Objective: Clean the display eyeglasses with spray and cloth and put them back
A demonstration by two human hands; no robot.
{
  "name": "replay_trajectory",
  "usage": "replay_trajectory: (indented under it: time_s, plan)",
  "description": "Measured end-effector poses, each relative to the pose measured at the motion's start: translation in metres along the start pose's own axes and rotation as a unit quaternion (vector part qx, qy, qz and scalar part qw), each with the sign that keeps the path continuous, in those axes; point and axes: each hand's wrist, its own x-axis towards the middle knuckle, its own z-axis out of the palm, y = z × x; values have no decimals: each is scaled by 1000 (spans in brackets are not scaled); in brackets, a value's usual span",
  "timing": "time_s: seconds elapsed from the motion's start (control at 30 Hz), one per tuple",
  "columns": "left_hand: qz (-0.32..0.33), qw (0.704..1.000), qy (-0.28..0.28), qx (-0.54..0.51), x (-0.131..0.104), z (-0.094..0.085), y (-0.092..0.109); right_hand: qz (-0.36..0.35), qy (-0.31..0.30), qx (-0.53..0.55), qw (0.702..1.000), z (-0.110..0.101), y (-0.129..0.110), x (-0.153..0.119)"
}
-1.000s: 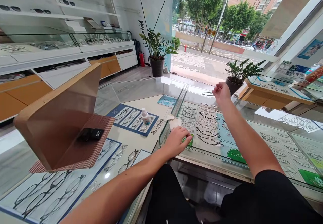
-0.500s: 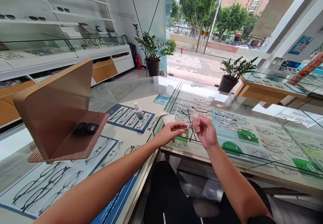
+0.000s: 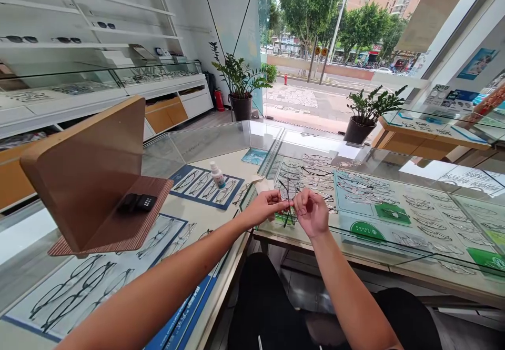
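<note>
A pair of dark thin-framed glasses is held upright above the glass counter, its legs crossing. My left hand has its fingers closed on the frame from the left. From the right, my right hand pinches at the same glasses, fingertips nearly touching those of my left hand. A crumpled white tissue lies just behind my left hand. The small white spray bottle stands on the counter to the left. Something green shows beneath the glasses, partly hidden.
Rows of eyeglasses lie under the glass counter on the right. At the left stand a brown wooden mirror stand and a black object on its base. Potted plants stand beyond the counter.
My right hand has moved left and down, closer to my left hand. The glasses have turned more upright and shifted slightly left. The view has shifted a little.
</note>
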Motion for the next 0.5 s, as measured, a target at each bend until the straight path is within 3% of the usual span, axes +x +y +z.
replay_trajectory:
  time_s: [0.23,0.5]
  plan:
    - [-14,1000,11,22,-4,1,6,37,25,45,998,-3,8,5]
    - [-40,999,-12,-13,0,-2,3,39,-2,44,998,-6,9,4]
